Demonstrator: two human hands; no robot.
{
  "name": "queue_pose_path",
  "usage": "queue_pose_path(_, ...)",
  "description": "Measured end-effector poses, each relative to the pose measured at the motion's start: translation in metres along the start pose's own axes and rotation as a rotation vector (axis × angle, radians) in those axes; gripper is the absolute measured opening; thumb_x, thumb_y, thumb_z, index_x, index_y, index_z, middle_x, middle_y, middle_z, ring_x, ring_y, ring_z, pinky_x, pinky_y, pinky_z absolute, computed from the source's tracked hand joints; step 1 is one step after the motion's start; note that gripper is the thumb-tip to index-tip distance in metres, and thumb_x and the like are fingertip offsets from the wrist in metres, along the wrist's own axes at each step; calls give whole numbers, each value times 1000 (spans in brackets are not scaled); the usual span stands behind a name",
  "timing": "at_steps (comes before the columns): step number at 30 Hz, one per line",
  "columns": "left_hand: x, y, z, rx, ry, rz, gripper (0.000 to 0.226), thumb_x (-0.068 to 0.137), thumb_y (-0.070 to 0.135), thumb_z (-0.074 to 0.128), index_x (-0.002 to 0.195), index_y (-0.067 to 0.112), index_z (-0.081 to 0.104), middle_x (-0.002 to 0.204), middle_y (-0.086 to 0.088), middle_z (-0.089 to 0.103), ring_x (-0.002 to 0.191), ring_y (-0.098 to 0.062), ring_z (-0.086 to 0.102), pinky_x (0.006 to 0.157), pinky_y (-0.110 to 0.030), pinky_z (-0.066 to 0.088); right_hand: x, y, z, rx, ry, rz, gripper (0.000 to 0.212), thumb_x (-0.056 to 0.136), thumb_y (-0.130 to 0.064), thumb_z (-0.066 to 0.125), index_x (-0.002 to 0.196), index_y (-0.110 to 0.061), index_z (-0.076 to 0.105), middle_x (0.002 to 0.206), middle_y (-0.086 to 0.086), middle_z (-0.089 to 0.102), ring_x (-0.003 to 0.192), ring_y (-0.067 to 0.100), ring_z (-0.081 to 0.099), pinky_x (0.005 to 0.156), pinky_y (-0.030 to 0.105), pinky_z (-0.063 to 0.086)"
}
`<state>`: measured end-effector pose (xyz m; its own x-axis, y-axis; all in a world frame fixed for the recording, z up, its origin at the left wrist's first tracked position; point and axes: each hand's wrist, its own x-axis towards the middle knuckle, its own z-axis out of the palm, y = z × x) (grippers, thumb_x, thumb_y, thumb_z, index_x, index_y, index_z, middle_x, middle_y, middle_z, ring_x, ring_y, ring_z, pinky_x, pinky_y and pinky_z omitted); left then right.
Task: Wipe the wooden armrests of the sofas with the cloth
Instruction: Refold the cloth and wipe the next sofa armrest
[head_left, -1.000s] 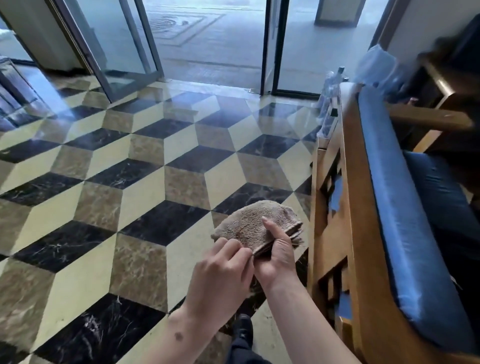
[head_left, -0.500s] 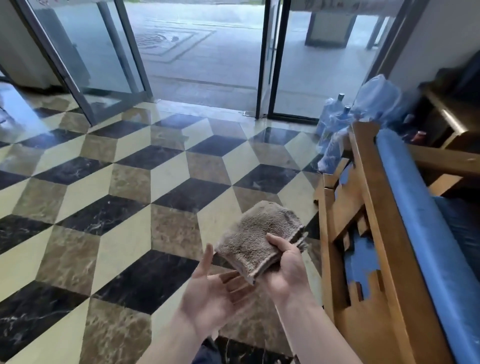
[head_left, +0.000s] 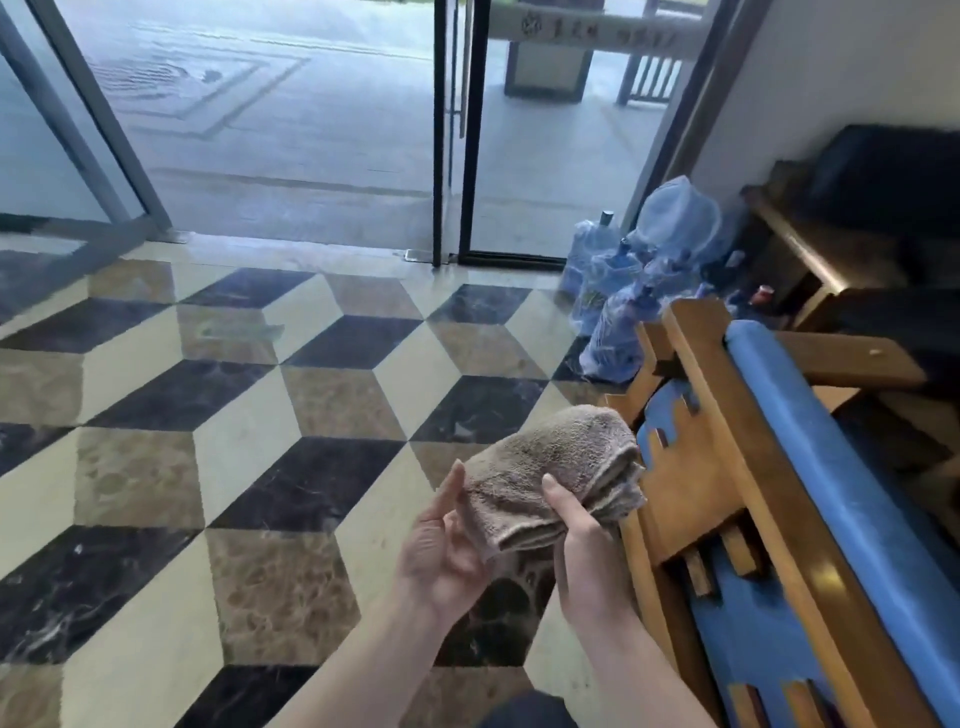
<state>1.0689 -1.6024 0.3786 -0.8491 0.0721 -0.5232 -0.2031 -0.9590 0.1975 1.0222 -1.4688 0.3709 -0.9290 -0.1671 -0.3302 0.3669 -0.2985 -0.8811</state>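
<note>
A person stands on a glossy floor (head_left: 270, 467) tiled in a cube pattern of cream, brown and black marble, looking down at both bare hands held in front of the body. A folded grey-brown cloth (head_left: 556, 467) sits just below the centre of the view. The right hand (head_left: 587, 545) grips it from beneath, thumb pressed across the top and fingers wrapped under the folded edge. The left hand (head_left: 441, 545), at about 9 o'clock from the cloth, is open with palm turned up and fingers loosely spread; its fingertips touch the cloth's near-left edge but do not close on it.

At 3 o'clock from the hands stands a wooden sofa (head_left: 727, 467), seen from behind, with a carved backrest frame and blue cushions (head_left: 831, 493). One flat wooden armrest (head_left: 852, 358) juts out at about 2 o'clock, well apart from the cloth.

At 1 o'clock, beyond the sofa, several large blue water bottles (head_left: 618, 291) wrapped in clear plastic are clustered on the floor. At 12 o'clock, glass doors (head_left: 452, 130) with dark frames face a paved area outside.
</note>
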Motion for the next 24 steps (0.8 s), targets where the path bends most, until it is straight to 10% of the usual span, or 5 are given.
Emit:
queue_pose_path(7,129,60,72,245,117,-17,27,89,22,69,103,2,79,118,-24,73,106,-41,72,99,-57,54,130,-11,28,313,-8,-32,54,92,-35,70,138,-8,62,137,21,67,127,40,64,113,56,43)
queue_pose_path(13,265,104,141,412,272,14,18,91,16,66,83,0,68,80,-21,67,31,-16,55,27,-15,36,269,-41,35,191,112,48,51,99,-55,58,123,-14,76,127,11,75,121,28,69,114,50,45)
queue_pose_path(16,322,124,188,361,214,11,28,93,10,60,116,-6,65,110,-27,73,85,-35,77,79,-44,63,340,-75,42,326,81,54,45,105,-49,48,128,-17,69,127,13,73,118,16,71,107,37,51)
queue_pose_path(18,359,140,216,293,143,-17,43,89,7,59,130,-6,59,123,-30,68,111,-45,69,107,-58,47,385,-105,46,603,48,74,58,102,-50,47,139,-8,62,140,20,65,133,30,61,117,48,40)
queue_pose_path(24,457,177,266,313,-42,-88,53,78,-1,72,130,-9,62,135,-32,61,119,-48,64,89,-61,55,494,-166,47,961,-132,76,87,91,-67,59,152,-7,49,157,25,45,148,45,38,125,62,22)
